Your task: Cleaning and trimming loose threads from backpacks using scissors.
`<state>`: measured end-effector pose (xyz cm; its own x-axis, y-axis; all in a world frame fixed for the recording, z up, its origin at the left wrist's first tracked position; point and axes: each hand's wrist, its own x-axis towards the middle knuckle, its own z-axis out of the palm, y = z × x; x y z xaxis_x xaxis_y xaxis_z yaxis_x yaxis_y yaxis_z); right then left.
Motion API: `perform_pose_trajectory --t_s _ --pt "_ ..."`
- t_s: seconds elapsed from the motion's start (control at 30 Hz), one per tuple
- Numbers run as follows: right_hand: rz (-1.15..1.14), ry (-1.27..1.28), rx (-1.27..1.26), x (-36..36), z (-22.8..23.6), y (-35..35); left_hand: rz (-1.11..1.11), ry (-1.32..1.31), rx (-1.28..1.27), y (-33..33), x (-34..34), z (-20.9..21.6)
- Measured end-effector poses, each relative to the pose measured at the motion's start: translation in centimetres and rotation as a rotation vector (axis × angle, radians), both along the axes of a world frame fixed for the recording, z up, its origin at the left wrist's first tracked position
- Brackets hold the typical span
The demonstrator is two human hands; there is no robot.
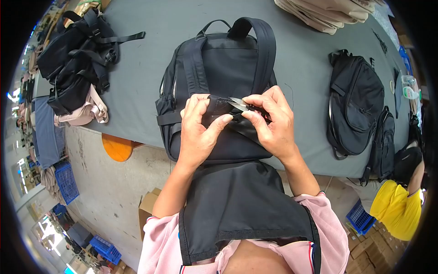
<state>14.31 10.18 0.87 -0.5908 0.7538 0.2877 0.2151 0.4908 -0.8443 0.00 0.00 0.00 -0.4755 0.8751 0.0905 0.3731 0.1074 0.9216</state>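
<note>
Well to the left of the left hand [197, 132], a heap of black fabric bags with dangling straps [84, 59] lies on a grey cloth-covered counter [137, 77]. The left hand pinches a small black fabric flap [218, 106]. Under both hands, a black fabric backpack with two padded shoulder straps [230, 64] lies flat. The right hand [277, 123] is closed around small silver-bladed snips [238, 105], blades pointing toward the left hand; whether they touch the flap is hard to tell, dark on dark. Right of the right hand lies a rounded black zippered backpack [358, 105].
</note>
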Motion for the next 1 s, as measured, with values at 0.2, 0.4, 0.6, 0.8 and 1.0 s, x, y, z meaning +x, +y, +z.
perform_pose_trajectory --t_s 0.2,0.4,0.6,0.8,1.0 --pt "-0.021 0.030 0.044 -0.2 -0.1 -0.4 -0.012 0.028 -0.009 -0.2 -0.1 0.0" --pt "-0.048 -0.041 0.218 -0.2 -0.2 -0.7 -0.022 0.037 -0.029 -0.3 0.0 -0.1" --pt "-0.086 -0.057 0.363 -0.2 -0.9 -0.9 -0.029 -0.088 -0.044 -0.1 0.0 -0.1" --pt "-0.113 0.207 -0.262 0.7 -1.9 -1.0 -0.030 -0.172 0.029 -0.3 -0.3 -0.1" --pt "0.178 0.252 -0.640 -0.5 -0.3 1.2 -0.041 -0.303 0.059 -0.4 0.1 -0.4"
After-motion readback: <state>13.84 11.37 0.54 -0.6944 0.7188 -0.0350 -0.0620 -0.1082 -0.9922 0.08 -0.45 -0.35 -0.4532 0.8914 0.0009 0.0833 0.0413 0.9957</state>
